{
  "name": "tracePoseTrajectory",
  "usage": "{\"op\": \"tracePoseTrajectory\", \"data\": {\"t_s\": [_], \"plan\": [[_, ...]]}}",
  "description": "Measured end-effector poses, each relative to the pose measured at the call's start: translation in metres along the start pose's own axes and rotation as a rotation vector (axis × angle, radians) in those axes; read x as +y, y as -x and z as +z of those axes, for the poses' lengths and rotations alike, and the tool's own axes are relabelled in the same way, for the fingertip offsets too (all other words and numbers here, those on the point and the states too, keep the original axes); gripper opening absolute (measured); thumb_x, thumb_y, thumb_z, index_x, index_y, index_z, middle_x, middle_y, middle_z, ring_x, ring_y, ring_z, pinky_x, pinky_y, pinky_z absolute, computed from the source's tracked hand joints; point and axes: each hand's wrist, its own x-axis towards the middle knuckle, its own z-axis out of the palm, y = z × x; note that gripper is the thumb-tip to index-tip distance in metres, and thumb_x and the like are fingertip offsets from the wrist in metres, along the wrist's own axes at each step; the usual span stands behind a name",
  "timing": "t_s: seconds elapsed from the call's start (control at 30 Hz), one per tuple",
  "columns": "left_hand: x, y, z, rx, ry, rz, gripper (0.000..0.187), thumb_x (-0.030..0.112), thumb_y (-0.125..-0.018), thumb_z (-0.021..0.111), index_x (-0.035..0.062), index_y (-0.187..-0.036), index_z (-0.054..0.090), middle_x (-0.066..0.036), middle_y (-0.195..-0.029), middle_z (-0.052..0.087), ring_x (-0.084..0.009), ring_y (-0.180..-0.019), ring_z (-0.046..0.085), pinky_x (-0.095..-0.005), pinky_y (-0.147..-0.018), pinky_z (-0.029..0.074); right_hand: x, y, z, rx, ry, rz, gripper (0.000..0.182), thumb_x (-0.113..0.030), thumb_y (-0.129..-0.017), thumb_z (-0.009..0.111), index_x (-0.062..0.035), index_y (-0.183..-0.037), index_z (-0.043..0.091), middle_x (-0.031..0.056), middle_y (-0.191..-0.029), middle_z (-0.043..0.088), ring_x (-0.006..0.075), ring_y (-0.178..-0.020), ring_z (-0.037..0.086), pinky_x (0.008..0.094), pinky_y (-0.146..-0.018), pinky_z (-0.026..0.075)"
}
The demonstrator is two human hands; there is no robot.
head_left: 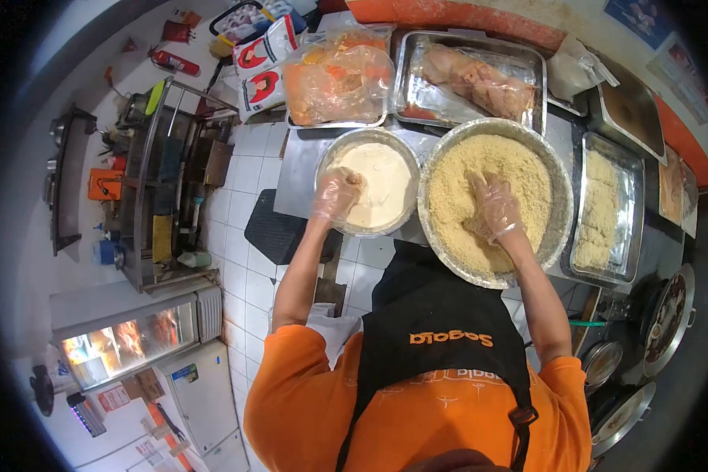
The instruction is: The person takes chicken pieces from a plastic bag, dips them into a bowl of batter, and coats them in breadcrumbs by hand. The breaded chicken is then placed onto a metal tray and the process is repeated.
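My left hand (338, 195), in a clear plastic glove, is at the left side of a round metal bowl (323, 162) of creamy white batter (385, 175). Its fingers are curled closed around something brownish that I cannot make out. My right hand (493, 209), gloved the same way, rests in a wider metal basin (560, 179) of pale yellow crumbs (505, 149). Thumb and fingers are spread apart there, the tips partly sunk in the crumbs. Whether a piece lies under that palm is hidden.
A tray (643, 206) of crumb-coated pieces (598, 208) stands right of the basin. Behind the bowls are a tray (405, 71) with a large piece of raw meat (480, 82) and a plastic bag (338, 79) of orange-tinted food. Pans (669, 318) sit at lower right.
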Motion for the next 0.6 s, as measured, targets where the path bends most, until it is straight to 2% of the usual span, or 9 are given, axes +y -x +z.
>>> {"op": "tracePoseTrajectory", "data": {"t_s": [0.07, 0.17, 0.23, 0.3, 0.37, 0.43, 0.5, 0.57, 0.6], "plan": [[0.016, 0.009, -0.022, 0.02, 0.06, 0.054, 0.024, 0.018, -0.079, 0.074, -0.0002, -0.094, 0.071, -0.014, -0.078, 0.071, -0.0193, -0.072, 0.067, -0.0346, -0.067, 0.053, 0.018, -0.004, 0.023, -0.076, -0.107, -0.021, 0.097, -0.041, -0.069, 0.083, -0.013, -0.149, 0.036, 0.0259, -0.141, 0.047, 0.0412, -0.128, 0.051, 0.0459, -0.1, 0.049], [0.052, 0.033, -0.055, 0.06, 0.121, 0.128, 0.025, 0.014, -0.077, 0.078, -0.0009, -0.096, 0.071, -0.012, -0.079, 0.072, -0.0171, -0.071, 0.067, -0.0318, -0.067, 0.054, 0.02, 0.008, 0.0, -0.125, -0.23, -0.031, 0.091, -0.038, -0.073, 0.081, -0.0124, -0.149, 0.037, 0.0248, -0.135, 0.053, 0.0364, -0.12, 0.058, 0.0421, -0.1, 0.049], [0.076, 0.048, -0.074, 0.12, 0.098, 0.151, 0.027, 0.02, -0.078, 0.075, -0.0002, -0.095, 0.071, -0.021, -0.083, 0.071, -0.0293, -0.073, 0.07, -0.0391, -0.067, 0.053, 0.025, 0.011, -0.006, -0.133, -0.326, -0.007, 0.091, -0.038, -0.074, 0.08, -0.0117, -0.149, 0.037, 0.0251, -0.136, 0.053, 0.0367, -0.122, 0.056, 0.0416, -0.102, 0.048], [0.083, 0.057, -0.089, 0.193, 0.131, 0.21, 0.026, 0.02, -0.078, 0.075, -0.0002, -0.095, 0.071, -0.021, -0.083, 0.07, -0.0298, -0.073, 0.07, -0.0397, -0.067, 0.053, 0.027, 0.014, -0.007, -0.142, -0.437, 0.02, 0.091, -0.038, -0.075, 0.079, -0.011, -0.15, 0.036, 0.0254, -0.138, 0.052, 0.0369, -0.124, 0.055, 0.0411, -0.103, 0.048], [0.081, 0.052, -0.089, 0.27, 0.155, 0.275, 0.026, 0.02, -0.078, 0.075, -0.0002, -0.095, 0.071, -0.022, -0.083, 0.07, -0.0303, -0.073, 0.07, -0.0402, -0.067, 0.053, 0.027, 0.013, -0.008, 0.02, -0.333, -0.032, 0.106, -0.047, -0.07, 0.082, -0.0119, -0.154, 0.028, 0.0284, -0.147, 0.041, 0.0422, -0.134, 0.044, 0.042, -0.108, 0.043], [0.071, 0.042, -0.077, 0.251, -0.074, 0.247, 0.028, 0.021, -0.079, 0.075, -0.002, -0.094, 0.071, -0.022, -0.083, 0.07, -0.0315, -0.074, 0.071, -0.0409, -0.067, 0.054, 0.015, 0.006, -0.013, 0.117, -0.326, -0.037, 0.114, -0.051, -0.066, 0.083, -0.013, -0.155, 0.024, 0.0294, -0.15, 0.035, 0.0441, -0.137, 0.038, 0.0449, -0.11, 0.041], [0.084, 0.041, -0.073, 0.155, 0.09, 0.157, 0.029, 0.023, -0.079, 0.075, -0.0023, -0.092, 0.071, -0.023, -0.082, 0.07, -0.0326, -0.074, 0.071, -0.0415, -0.067, 0.054, 0.002, -0.008, -0.018, 0.233, -0.309, -0.031, 0.122, -0.054, -0.062, 0.085, -0.0142, -0.157, 0.02, 0.0305, -0.153, 0.03, 0.0461, -0.141, 0.032, 0.0478, -0.111, 0.039], [0.087, 0.038, -0.064, 0.177, -0.015, 0.07, 0.024, 0.016, -0.079, 0.076, -0.0036, -0.092, 0.072, -0.014, -0.077, 0.072, -0.0136, -0.066, 0.066, -0.031, -0.062, 0.052, -0.013, -0.014, -0.02, -0.117, -0.093, -0.001, 0.131, -0.055, -0.054, 0.087, -0.0172, -0.158, 0.015, 0.0314, -0.156, 0.021, 0.0478, -0.144, 0.024, 0.0548, -0.111, 0.037], [0.089, 0.038, -0.063, 0.179, 0.012, 0.098, 0.025, 0.018, -0.078, 0.078, -0.0032, -0.091, 0.071, -0.014, -0.076, 0.071, -0.0132, -0.067, 0.066, -0.0311, -0.062, 0.052, -0.022, -0.002, -0.025, -0.067, -0.062, 0.043, 0.12, -0.048, -0.057, 0.085, -0.0177, -0.155, 0.025, 0.0284, -0.154, 0.029, 0.0467, -0.139, 0.035, 0.0563, -0.106, 0.041]]}}
